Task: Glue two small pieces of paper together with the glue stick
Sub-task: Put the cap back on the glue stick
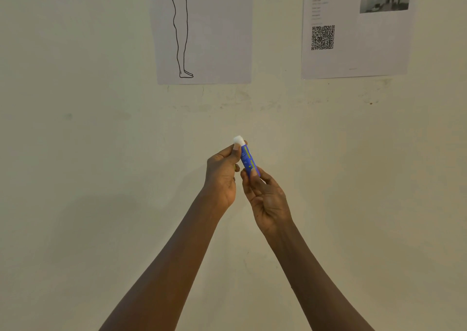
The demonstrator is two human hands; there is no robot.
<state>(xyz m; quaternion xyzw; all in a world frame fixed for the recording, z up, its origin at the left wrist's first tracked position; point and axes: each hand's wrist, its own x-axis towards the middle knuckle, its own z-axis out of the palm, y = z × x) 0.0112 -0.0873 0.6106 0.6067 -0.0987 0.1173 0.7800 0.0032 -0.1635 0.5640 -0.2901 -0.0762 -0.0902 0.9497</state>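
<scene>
A blue glue stick point(247, 159) with a white top end point(238, 139) is held upright in front of a pale wall, tilted slightly left. My left hand point(222, 176) pinches its upper part, thumb just under the white end. My right hand point(265, 197) holds the bottom of the tube between thumb and fingertips. Both arms reach forward from the bottom of the head view. No small pieces of paper show in my hands.
The pale wall point(101, 154) fills the view. A sheet with a line drawing of a standing figure point(204, 30) hangs at top centre. A printed sheet with a QR code point(356, 27) hangs at top right.
</scene>
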